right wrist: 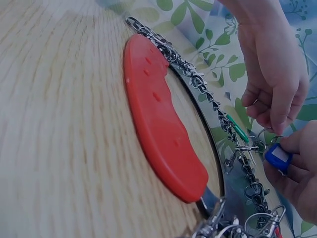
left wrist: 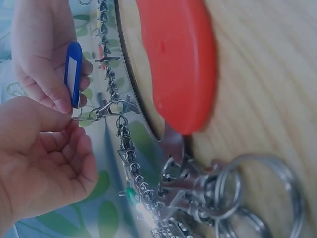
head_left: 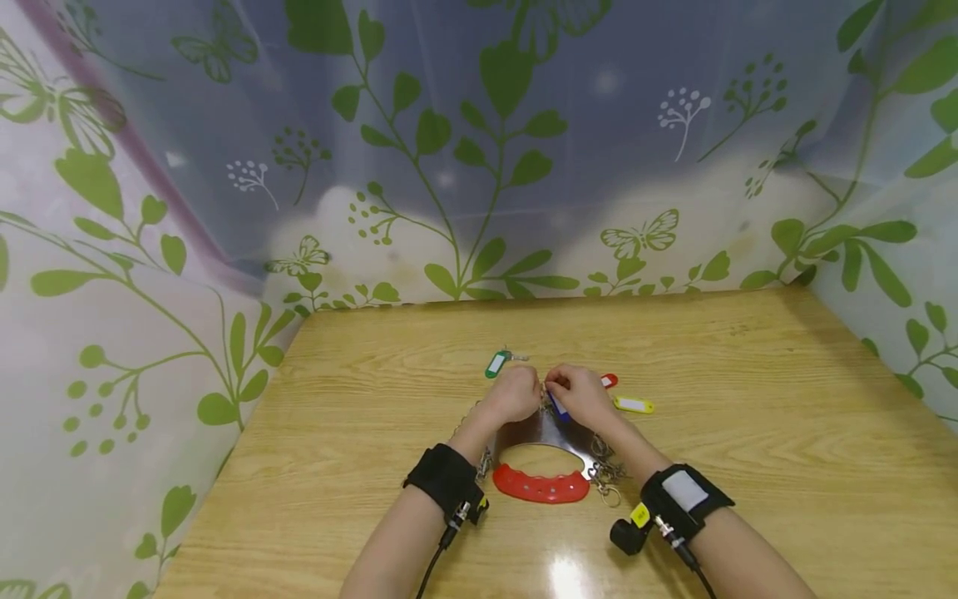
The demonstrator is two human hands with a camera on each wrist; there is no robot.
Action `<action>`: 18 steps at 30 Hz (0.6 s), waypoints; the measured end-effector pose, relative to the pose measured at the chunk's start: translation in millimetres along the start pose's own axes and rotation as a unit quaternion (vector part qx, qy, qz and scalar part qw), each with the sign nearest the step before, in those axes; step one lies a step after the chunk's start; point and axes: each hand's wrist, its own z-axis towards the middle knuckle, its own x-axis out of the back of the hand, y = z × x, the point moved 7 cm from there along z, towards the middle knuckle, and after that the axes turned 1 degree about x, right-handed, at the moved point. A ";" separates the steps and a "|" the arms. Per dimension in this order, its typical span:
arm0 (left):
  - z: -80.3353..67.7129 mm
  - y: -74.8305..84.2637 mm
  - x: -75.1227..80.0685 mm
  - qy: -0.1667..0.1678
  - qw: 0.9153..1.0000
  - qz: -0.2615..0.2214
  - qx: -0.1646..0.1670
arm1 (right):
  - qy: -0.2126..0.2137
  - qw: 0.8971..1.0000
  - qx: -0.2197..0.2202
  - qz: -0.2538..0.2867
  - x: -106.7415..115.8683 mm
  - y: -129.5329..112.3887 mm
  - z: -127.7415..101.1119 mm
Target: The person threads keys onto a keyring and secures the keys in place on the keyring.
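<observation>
My left hand [head_left: 516, 395] pinches a small split ring [left wrist: 86, 118] between thumb and finger. That ring joins a metal clasp [left wrist: 119, 106] on a silver chain [left wrist: 130, 156]. In my right hand [head_left: 582, 395] is a blue key tag [left wrist: 74, 74] with a white label, held at the ring by the fingertips. Both hands meet above a shiny metal plate [head_left: 545, 428] with a red grip handle [head_left: 542, 485], and the chain runs along the plate. The fingers partly hide the join between tag and ring.
A green key tag [head_left: 496, 364] with a key lies beyond my left hand. Red [head_left: 609, 380] and yellow key tags [head_left: 634, 404] lie right of my right hand. Clasps and large rings [head_left: 609, 495] bunch at the handle's end. A patterned curtain [head_left: 479, 183] encloses the wooden table [head_left: 359, 416].
</observation>
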 end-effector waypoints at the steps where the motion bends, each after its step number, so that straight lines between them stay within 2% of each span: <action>1: 0.1 -0.3 -0.4 -0.005 1.000 -0.006 0.001 | -0.001 1.000 0.000 0.002 0.0 0.1 0.0; 4: -1.2 -4.3 -3.3 -0.020 0.998 -0.060 0.023 | 0.000 1.000 -0.006 0.007 0.6 2.1 -0.1; 9: -4.2 -10.1 -7.4 -0.030 0.988 -0.143 0.048 | 0.009 0.999 -0.030 0.027 4.6 7.3 -0.4; 14: -3.0 -10.4 -6.0 -0.008 0.983 -0.179 0.036 | 0.008 0.998 -0.044 0.042 7.3 9.3 0.1; 18: -1.6 -9.4 -5.6 0.009 0.983 -0.182 0.028 | 0.005 0.998 -0.047 0.041 8.1 9.6 0.3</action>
